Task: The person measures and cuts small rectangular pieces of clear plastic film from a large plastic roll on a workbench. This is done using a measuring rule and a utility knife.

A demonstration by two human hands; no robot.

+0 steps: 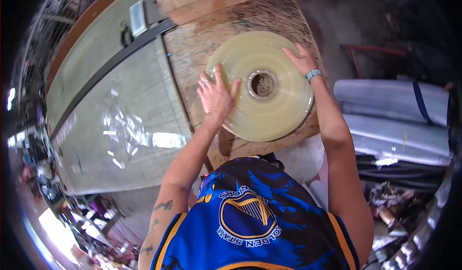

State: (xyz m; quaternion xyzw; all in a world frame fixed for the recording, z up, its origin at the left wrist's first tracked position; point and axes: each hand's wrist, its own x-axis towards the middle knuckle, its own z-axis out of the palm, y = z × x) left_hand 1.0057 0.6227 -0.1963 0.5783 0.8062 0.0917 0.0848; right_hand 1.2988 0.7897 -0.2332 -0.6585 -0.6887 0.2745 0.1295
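A large flat roll of yellowish clear film (269, 111) lies on its side on a wooden board (192, 53). Its cardboard core (263, 84) faces up at the middle. My left hand (215, 95) rests flat on the roll's left face, fingers spread. On the roll's far right edge my right hand (300, 60) presses palm down, with a watch (313, 74) on that wrist. Neither hand grips anything.
A long table covered with clear plastic sheet (125, 121) runs to the left of the board. Grey rolls (394, 111) lie stacked at the right, above dark cables and clutter. A wooden box edge (211, 0) stands beyond the board.
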